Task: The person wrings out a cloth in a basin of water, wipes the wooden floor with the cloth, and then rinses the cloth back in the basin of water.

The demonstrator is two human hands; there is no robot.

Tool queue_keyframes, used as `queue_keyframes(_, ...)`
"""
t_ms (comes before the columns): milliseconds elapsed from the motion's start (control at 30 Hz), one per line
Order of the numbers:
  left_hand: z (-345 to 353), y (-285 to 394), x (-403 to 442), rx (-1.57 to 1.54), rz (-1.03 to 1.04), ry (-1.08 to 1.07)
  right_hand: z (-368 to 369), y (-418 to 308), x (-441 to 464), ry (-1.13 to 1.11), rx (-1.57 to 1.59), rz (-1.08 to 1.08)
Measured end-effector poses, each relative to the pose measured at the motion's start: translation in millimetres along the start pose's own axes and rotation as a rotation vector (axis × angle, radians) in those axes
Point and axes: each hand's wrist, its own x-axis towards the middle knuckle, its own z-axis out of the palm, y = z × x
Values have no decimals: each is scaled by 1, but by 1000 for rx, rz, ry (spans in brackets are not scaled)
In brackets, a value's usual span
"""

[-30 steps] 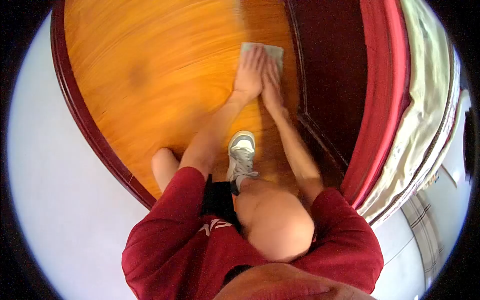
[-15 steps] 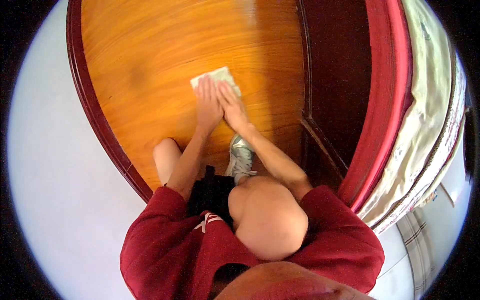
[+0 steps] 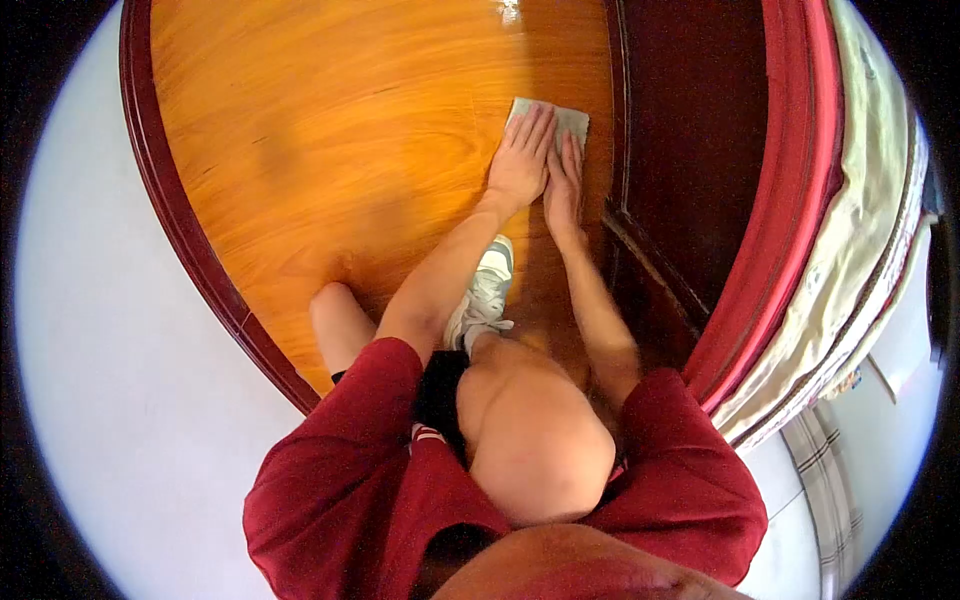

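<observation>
A pale folded cloth (image 3: pixel 571 121) lies on the glossy orange-brown wooden floor (image 3: pixel 320 110), close to the dark panel at the right. My left hand (image 3: pixel 518 170) rests flat on it with fingers stretched out. Beside it, my right hand (image 3: pixel 563 190) also presses flat on the cloth, fingers extended. The two hands nearly touch, and the palms cover the cloth's lower part.
A white sneaker (image 3: pixel 484 295) and bent knee stand just below my hands. Dark red skirting (image 3: pixel 180 225) edges the white wall at left. On the right are a dark wooden panel (image 3: pixel 690 120), a red padded edge (image 3: pixel 800 150) and cream bedding (image 3: pixel 850 210).
Both hands have slid the cloth to the right and slightly up across the wood, from the middle of the floor to near the dark panel.
</observation>
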Motion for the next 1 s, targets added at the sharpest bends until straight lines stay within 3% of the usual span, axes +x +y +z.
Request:
queue_keyframes(100, -7, -13, -7, -91, 42, 18, 9, -8, -1, 68, -11, -9)
queue_keyframes(333, -50, -102, -106, 47, -167, -72, 86, -84, -22, -155, -389, -335)
queue_keyframes(633, -116, -226, -246, 138, -390, -80, 201, -192, -32, -571, -363, -693)
queue_keyframes(800, -149, -289, -300, 104, -441, 52, 269, -246, -29, -751, -295, -818)
queue_keyframes(1000, -174, -337, -355, 170, -602, 93, 347, -307, -43, -739, -328, -935)
